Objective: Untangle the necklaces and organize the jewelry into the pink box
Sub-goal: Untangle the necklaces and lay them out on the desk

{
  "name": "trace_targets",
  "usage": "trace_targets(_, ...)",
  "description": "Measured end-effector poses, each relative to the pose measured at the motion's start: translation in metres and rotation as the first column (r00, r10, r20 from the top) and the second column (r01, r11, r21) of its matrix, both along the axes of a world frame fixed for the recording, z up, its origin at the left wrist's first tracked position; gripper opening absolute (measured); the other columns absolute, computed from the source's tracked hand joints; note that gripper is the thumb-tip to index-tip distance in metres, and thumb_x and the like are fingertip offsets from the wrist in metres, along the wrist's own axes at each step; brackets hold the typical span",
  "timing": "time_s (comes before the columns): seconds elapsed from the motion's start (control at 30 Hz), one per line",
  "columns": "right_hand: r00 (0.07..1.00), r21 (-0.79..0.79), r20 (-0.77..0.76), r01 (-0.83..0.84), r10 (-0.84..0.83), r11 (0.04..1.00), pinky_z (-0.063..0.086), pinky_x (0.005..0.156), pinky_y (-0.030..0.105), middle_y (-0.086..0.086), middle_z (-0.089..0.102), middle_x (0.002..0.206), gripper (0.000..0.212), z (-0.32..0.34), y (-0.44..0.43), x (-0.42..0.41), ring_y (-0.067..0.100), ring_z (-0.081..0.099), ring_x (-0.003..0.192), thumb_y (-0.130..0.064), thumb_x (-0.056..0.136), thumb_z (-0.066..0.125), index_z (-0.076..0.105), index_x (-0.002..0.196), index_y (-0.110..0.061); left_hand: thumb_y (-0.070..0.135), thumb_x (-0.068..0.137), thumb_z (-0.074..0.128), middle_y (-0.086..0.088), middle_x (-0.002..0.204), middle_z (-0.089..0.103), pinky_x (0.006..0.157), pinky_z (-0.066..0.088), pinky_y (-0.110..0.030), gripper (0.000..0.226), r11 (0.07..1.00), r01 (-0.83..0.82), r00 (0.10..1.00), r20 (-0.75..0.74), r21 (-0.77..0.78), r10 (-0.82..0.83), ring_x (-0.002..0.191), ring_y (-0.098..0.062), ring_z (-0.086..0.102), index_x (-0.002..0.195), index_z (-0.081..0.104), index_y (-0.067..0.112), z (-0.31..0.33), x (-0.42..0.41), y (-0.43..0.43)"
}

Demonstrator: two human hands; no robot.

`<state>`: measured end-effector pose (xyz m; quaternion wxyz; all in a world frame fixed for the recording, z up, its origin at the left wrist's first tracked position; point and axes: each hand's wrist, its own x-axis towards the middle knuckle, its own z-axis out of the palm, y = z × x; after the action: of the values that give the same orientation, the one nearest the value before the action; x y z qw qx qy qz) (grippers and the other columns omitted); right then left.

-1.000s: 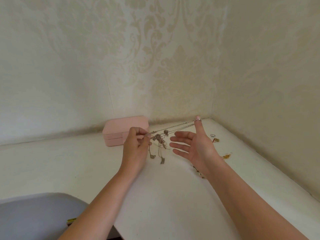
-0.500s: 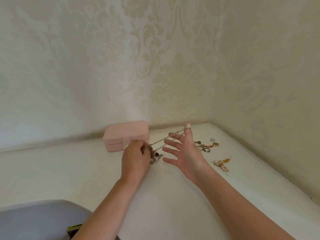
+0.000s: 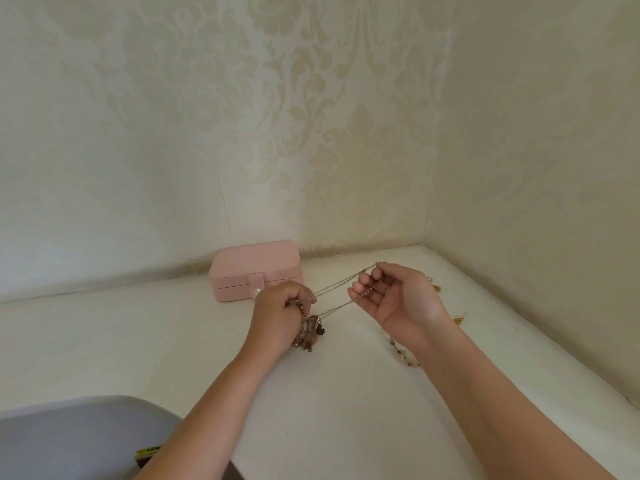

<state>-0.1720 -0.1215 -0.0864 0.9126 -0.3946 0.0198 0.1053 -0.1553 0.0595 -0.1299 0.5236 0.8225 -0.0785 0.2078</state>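
Left hand [image 3: 277,315] knuckles-up, fingers curled; right hand [image 3: 398,303] palm-up, fingers bent.

White table [image 3: 166,344] with pink box [image 3: 254,268], necklace tangle [image 3: 309,336], scattered jewelry [image 3: 404,356] alongside.

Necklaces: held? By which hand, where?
Both: left hand pinches the necklaces just above the tangled clump; right hand holds their far loops in curled fingers.
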Motion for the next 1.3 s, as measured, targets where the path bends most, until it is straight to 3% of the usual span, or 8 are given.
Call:
trace_targets(0.17, 0.999, -0.011, -0.004, 0.046, -0.046, 0.999, 0.057, 0.079, 0.033, 0.015, 0.071, 0.089, 0.020, -0.003, -0.006, 0.004, 0.021, 0.066, 0.068, -0.003, 0.093, 0.043, 0.062, 0.095, 0.002, -0.024, 0.072, 0.034, 0.009, 0.055, 0.063, 0.054, 0.040, -0.010, 0.054, 0.985, 0.141, 0.977, -0.145, -0.103, -0.155, 0.057, 0.000, 0.055, 0.041, 0.051, 0.018, 0.006, -0.004, 0.000)
trace_targets(0.4, 0.985, -0.330, -0.012, 0.158, -0.172, 0.930, 0.052, 0.084, 0.029, 0.008, 0.068, 0.087, 0.016, -0.014, -0.008, 0.010, 0.017, 0.063, 0.080, -0.008, 0.095, 0.050, 0.064, 0.088, -0.006, -0.010, 0.082, 0.034, -0.012, 0.057, 0.059, 0.048, 0.046, -0.023, 0.039, 0.903, 0.230, 0.901, -0.272, -0.364, -0.339, 0.050, -0.023, 0.060, 0.055, 0.057, 0.006, 0.015, -0.014, -0.004)
trace_targets(0.53, 0.947, -0.689, 0.186, 0.316, -0.263, 0.652, 0.044, 0.066, 0.018, -0.001, 0.061, 0.092, 0.007, -0.015, -0.003, 0.006, 0.010, 0.055, 0.079, -0.013, 0.092, 0.056, 0.062, 0.095, -0.014, -0.001, 0.091, 0.035, -0.010, 0.063, 0.063, 0.049, 0.045, -0.024, 0.032, 0.881, 0.220, 0.866, -0.331, -0.419, -0.374, 0.055, -0.024, 0.064, 0.074, 0.061, 0.006, 0.014, -0.013, -0.003)
trace_targets(0.63, 0.917, -0.801, 0.358, 0.398, -0.177, 0.446, 0.036, 0.060, 0.018, -0.004, 0.055, 0.089, 0.014, -0.018, 0.003, 0.004, 0.006, 0.050, 0.074, -0.018, 0.085, 0.066, 0.056, 0.095, -0.017, 0.004, 0.097, 0.038, -0.008, 0.068, 0.066, 0.051, 0.045, -0.025, 0.026, 0.892, 0.195, 0.888, -0.313, -0.408, -0.338, 0.062, -0.025, 0.067, 0.088, 0.063, 0.008, 0.012, -0.012, -0.004)
trace_targets(0.77, 0.903, -0.867, 0.416, 0.356, 0.110, 0.349, 0.035, 0.052, 0.013, -0.007, 0.056, 0.068, 0.015, -0.023, 0.021, -0.002, 0.002, 0.046, 0.056, -0.021, 0.075, 0.078, 0.063, 0.076, -0.017, 0.012, 0.099, 0.041, -0.002, 0.071, 0.068, 0.053, 0.045, -0.023, 0.023, 0.937, 0.177, 0.926, -0.272, -0.302, -0.263, 0.064, -0.018, 0.068, 0.093, 0.063, 0.013, 0.012, -0.014, -0.008)
trace_targets(0.9, 0.892, -0.926, 0.362, 0.310, 0.271, 0.216, 0.038, 0.060, 0.017, -0.010, 0.055, 0.076, 0.024, -0.033, 0.032, -0.004, 0.001, 0.048, 0.065, -0.029, 0.070, 0.081, 0.068, 0.088, -0.020, 0.011, 0.098, 0.046, -0.004, 0.078, 0.067, 0.049, 0.052, -0.025, 0.022, 0.952, 0.161, 0.954, -0.206, -0.261, -0.218, 0.065, -0.013, 0.068, 0.092, 0.067, 0.013, 0.013, -0.014, -0.007)
trace_targets(1.17, 0.906, -0.932, 0.347, 0.304, 0.242, 0.198, 0.036, 0.052, 0.012, -0.006, 0.065, 0.068, 0.013, -0.035, 0.032, -0.005, 0.007, 0.056, 0.063, -0.030, 0.075, 0.076, 0.074, 0.081, -0.019, 0.011, 0.097, 0.049, 0.001, 0.077, 0.066, 0.066, 0.059, -0.037, 0.023, 0.950, 0.157, 0.972, -0.130, -0.269, -0.198, 0.070, -0.011, 0.068, 0.090, 0.071, 0.012, 0.013, -0.013, -0.007)
trace_targets(1.3, 0.894, -0.927, 0.363, 0.318, 0.263, 0.198, 0.035, 0.053, 0.013, -0.013, 0.055, 0.063, 0.021, -0.035, 0.035, -0.007, 0.003, 0.048, 0.060, -0.038, 0.071, 0.079, 0.074, 0.084, -0.021, 0.010, 0.097, 0.049, -0.003, 0.079, 0.066, 0.060, 0.058, -0.027, 0.025, 0.950, 0.161, 0.973, -0.120, -0.269, -0.199, 0.067, -0.005, 0.065, 0.085, 0.071, 0.011, 0.014, -0.013, -0.009)
